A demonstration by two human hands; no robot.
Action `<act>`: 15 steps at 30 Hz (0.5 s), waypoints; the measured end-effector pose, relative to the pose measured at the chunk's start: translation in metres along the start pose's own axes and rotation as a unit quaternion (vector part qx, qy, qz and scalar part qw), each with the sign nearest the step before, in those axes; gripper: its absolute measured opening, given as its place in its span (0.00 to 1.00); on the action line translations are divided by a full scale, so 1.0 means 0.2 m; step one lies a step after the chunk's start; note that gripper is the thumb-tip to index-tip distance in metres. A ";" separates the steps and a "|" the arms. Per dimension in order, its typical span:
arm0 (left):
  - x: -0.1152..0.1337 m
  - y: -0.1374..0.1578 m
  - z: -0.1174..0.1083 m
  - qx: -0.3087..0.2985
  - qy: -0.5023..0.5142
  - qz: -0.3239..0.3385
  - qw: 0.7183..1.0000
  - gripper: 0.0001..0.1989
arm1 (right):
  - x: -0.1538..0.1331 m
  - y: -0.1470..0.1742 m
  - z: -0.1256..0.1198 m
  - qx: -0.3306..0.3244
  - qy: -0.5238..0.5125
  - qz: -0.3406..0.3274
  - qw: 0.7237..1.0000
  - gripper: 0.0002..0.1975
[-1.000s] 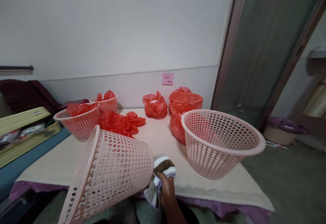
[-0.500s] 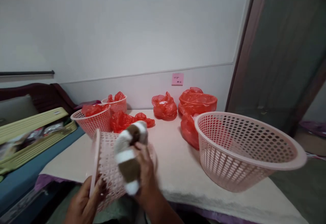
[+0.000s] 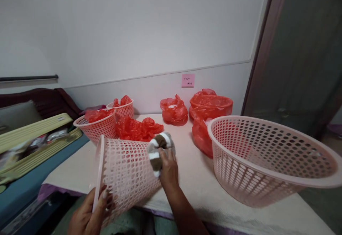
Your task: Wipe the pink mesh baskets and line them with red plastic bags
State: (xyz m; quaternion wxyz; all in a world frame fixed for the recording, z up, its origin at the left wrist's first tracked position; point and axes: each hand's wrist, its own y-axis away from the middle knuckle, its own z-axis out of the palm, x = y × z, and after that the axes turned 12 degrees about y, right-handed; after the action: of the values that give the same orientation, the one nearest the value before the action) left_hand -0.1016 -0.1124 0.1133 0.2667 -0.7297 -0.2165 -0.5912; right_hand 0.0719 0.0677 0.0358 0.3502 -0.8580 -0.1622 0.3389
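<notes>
A pink perforated plastic basket [image 3: 128, 167] lies tilted on its side at the table's near edge, its mouth facing left. My left hand [image 3: 89, 210] is closed around the basket's rim, thumb outside and fingers hidden within. A brown, white and grey striped cloth [image 3: 156, 162] is bunched in my right hand [image 3: 168, 169], which presses it against the basket near its base, at the right end. The fingertips of my right hand partly sink into the cloth.
A large pink basket [image 3: 248, 178] stands at the right on the white-covered table [image 3: 187, 188]. Two smaller baskets [image 3: 98, 130] holding red plastic are at the back left. Red plastic bags [image 3: 175, 114] line the back. A pink note [image 3: 188, 81] is on the wall.
My right hand has moved the cloth rightward along the basket, from its middle to its base end. My left hand keeps its hold on the rim. The view has shifted slightly.
</notes>
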 end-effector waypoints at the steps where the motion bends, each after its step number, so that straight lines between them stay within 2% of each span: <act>1: 0.00 0.00 0.01 0.000 0.006 0.004 1.000 0.34 | 0.02 0.00 -0.01 0.000 0.003 0.023 1.000 0.22; 4: 0.00 -0.02 0.05 -0.025 0.032 0.005 0.999 0.32 | -0.02 0.04 -0.05 0.014 -0.023 0.024 0.999 0.22; 6: 0.01 -0.04 0.08 -0.043 0.039 0.006 0.998 0.29 | -0.13 0.11 -0.08 0.032 -0.048 -0.035 0.998 0.21; 10: 0.06 -0.11 0.13 -0.041 0.032 0.067 0.996 0.29 | -0.38 0.30 -0.11 0.055 -0.084 -0.164 0.981 0.21; 11: 0.07 -0.12 0.14 -0.037 0.029 0.077 0.996 0.30 | -0.41 0.32 -0.10 0.087 -0.094 -0.181 0.975 0.21; 13: 0.09 -0.13 0.15 -0.035 0.025 0.073 0.996 0.29 | -0.41 0.33 -0.07 0.116 -0.096 -0.207 0.967 0.19; 15: 0.10 -0.14 0.15 -0.031 0.040 0.043 0.998 0.27 | -0.33 0.29 -0.04 0.098 -0.073 -0.186 0.975 0.15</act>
State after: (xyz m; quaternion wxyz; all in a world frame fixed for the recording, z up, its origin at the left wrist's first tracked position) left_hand -0.0918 -0.0713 0.1315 0.2770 -0.7220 -0.1556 -0.6146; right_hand 0.0322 -0.0105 0.0298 0.4767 -0.7473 -0.3102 0.3437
